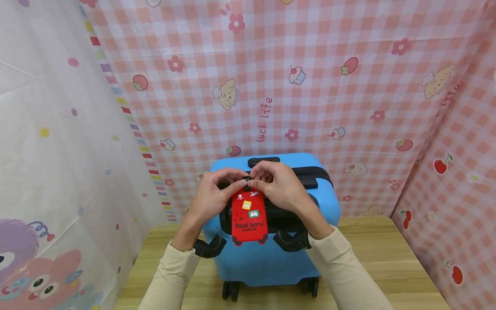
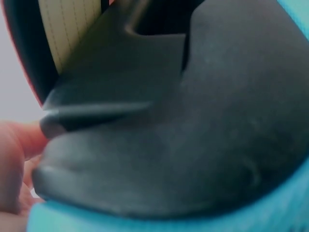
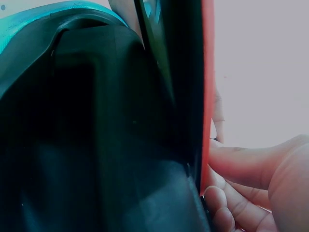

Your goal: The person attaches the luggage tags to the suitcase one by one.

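Left hand (image 1: 214,192) and right hand (image 1: 283,186) pinching a stubby black strap (image 1: 247,184)
It tops a flat, red, suitcase-shaped luggage tag (image 1: 249,218), hanging in front of a smooth, round-cornered blue hard-shell suitcase (image 1: 267,267).

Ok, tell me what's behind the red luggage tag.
The blue suitcase is behind the red luggage tag: its black panel shows on either side, and blue shows below. The patch directly behind the tag is covered in the head view and can't be made out there.

Wood-grain desk (image 1: 372,258) below the hands (image 1: 211,193) (image 1: 280,187). Blue suitcase (image 1: 267,265) on it, wheels (image 1: 231,291) down, right beneath them.
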Demonstrator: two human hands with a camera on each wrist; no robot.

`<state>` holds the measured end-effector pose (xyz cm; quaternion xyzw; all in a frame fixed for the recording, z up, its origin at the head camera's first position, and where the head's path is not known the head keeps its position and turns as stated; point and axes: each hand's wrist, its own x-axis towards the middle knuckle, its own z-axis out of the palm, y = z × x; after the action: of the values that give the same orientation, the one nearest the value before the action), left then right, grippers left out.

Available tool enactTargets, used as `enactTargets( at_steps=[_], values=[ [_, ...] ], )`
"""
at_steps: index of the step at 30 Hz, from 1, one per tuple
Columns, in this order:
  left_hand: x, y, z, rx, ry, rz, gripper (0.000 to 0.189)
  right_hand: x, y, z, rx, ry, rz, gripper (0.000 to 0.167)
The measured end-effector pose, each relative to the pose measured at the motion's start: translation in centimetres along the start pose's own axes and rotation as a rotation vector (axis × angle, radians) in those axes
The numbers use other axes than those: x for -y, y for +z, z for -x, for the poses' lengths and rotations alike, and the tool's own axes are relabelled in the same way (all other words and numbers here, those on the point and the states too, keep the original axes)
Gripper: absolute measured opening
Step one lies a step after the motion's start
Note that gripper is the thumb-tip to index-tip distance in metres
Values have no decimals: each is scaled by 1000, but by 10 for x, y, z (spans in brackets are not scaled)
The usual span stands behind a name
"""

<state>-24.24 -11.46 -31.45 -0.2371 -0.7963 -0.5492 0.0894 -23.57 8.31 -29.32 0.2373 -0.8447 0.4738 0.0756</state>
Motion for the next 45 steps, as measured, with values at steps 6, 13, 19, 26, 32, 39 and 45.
enactTargets(
  at_steps=[6, 13, 19, 26, 32, 39, 45],
  values=[
    [-1, 2, -1, 0, 7, -13, 17, -1, -2, 1, -7, 1, 0, 8],
    [-1, 3, 1, -22, 64, -77, 18, 0, -1, 1, -4, 2, 9, 7],
    [0, 2, 4, -32, 112, -92, 21, 0, -2, 1, -10, 6, 26, 8],
    [4, -2, 8, -28, 182, -141, 25, 0, -2, 1, -5, 13, 10, 10],
    [14, -7, 12, -55, 213, -247, 31, 0, 0, 0, -3, 8, -2, 10],
    [25, -11, 19, -59, 237, -310, 36, 1, 0, 0, -10, 10, 9, 10],
    [29, -10, 25, -50, 176, -319, 40, 0, 0, 0, -14, 4, 13, 10]
  ],
)
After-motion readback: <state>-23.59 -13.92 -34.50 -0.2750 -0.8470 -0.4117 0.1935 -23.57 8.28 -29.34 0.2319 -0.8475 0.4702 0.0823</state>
